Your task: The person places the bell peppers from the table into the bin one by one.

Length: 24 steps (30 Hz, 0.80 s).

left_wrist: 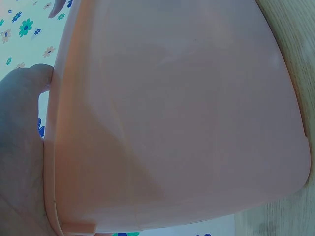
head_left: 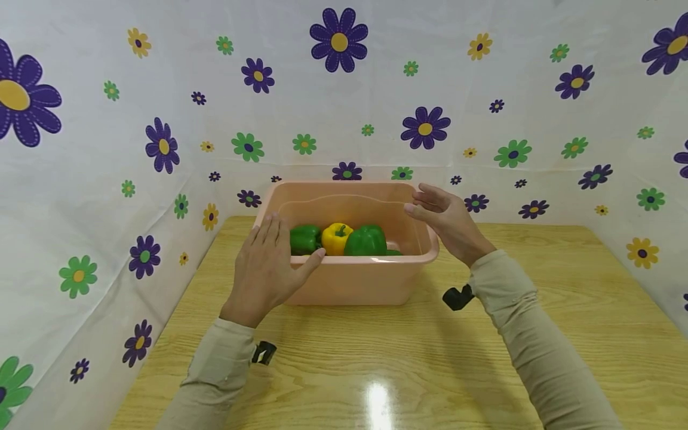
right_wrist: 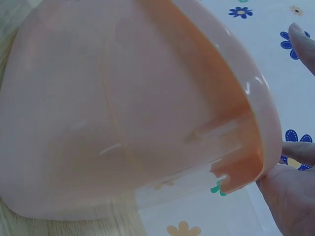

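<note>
- Pink plastic tub [head_left: 349,280]: sitting on the wooden table [head_left: 408,370], toward its far edge, close to the flower-print backdrop [head_left: 107,149]. It is standing upright with its open top facing up, squarely between the two hands.
- Left hand [head_left: 269,269]: lying against the tub's near-left corner, palm on the outer wall, fingers straight and reaching up over the rim, thumb stretching along the front rim. The left wrist view is showing the palm flat against the tub's lip; fingers are not curling round it.
- Right hand [head_left: 448,221]: hovering at the tub's right rim, fingers extended and slightly spread, pointing left over the edge. In the right wrist view the palm is sitting just beside the rim's underside; whether it is actually touching, I cannot tell. It is gripping nothing.
- Contents of tub: two green peppers [head_left: 305,239] [head_left: 366,240] lying with a yellow pepper [head_left: 336,237] between them, all in a row toward the front wall, the yellow one touching both neighbours.
- Sleeves [head_left: 537,334]: beige, covering both forearms down to the wrists.
</note>
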Each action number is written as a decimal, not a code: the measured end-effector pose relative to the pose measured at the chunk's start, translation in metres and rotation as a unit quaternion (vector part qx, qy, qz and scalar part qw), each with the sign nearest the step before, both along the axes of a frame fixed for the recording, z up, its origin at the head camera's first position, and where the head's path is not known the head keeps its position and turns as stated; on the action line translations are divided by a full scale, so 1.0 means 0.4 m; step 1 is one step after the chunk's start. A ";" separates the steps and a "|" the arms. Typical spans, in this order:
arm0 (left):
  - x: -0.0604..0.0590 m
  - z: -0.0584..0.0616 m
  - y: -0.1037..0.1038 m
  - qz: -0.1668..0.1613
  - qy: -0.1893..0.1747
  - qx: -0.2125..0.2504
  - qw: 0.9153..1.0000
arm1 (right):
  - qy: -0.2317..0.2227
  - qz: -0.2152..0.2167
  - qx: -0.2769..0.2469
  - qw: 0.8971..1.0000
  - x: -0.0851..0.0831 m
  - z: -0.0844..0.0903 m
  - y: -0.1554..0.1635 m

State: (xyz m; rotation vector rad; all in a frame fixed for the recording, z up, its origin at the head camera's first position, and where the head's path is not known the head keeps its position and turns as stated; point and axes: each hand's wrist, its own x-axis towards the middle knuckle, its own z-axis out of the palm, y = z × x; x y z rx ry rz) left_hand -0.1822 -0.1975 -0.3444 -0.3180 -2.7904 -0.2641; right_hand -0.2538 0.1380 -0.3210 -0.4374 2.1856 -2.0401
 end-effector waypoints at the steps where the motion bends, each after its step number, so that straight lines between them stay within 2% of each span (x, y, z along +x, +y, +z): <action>1: 0.001 0.000 -0.001 0.000 0.000 0.000 1.000 | 0.000 -0.001 -0.001 1.000 0.001 0.000 -0.002; 7: 0.006 0.001 -0.004 -0.001 -0.002 0.000 1.000 | 0.000 -0.012 0.007 1.000 0.003 0.000 -0.007; 10: 0.002 0.003 -0.006 -0.016 -0.006 0.017 1.000 | 0.001 -0.031 0.009 0.999 0.002 0.004 -0.006; 11: 0.000 0.007 -0.007 -0.026 -0.006 0.033 0.999 | 0.000 -0.045 -0.008 0.999 0.002 0.007 -0.007; 13: 0.000 0.020 -0.012 -0.030 -0.011 0.097 0.995 | 0.015 -0.092 -0.046 0.995 0.001 0.012 -0.006; 14: 0.001 0.029 -0.016 -0.030 -0.004 0.137 0.990 | 0.032 -0.121 -0.063 0.990 0.000 0.015 -0.007; 16: -0.004 0.049 -0.028 -0.027 0.024 0.228 0.973 | 0.080 -0.178 -0.062 0.979 0.000 0.021 -0.009; 17: -0.006 0.060 -0.034 -0.022 0.037 0.266 0.963 | 0.101 -0.198 -0.041 0.974 0.000 0.023 -0.011; 18: -0.012 0.067 -0.042 -0.015 0.050 0.294 0.954 | 0.121 -0.212 0.007 0.970 0.000 0.024 -0.013; 19: -0.022 0.070 -0.050 -0.013 0.063 0.304 0.951 | 0.137 -0.212 0.064 0.966 -0.001 0.024 -0.018; 20: -0.032 0.073 -0.057 -0.010 0.062 0.301 0.951 | 0.144 -0.201 0.127 0.961 -0.001 0.023 -0.024; 22: -0.062 0.068 -0.066 -0.003 0.025 0.250 0.968 | 0.145 -0.151 0.253 0.945 -0.003 0.017 -0.034; 24: -0.087 0.060 -0.067 0.000 -0.039 0.191 0.981 | 0.142 -0.089 0.341 0.925 -0.003 0.007 -0.042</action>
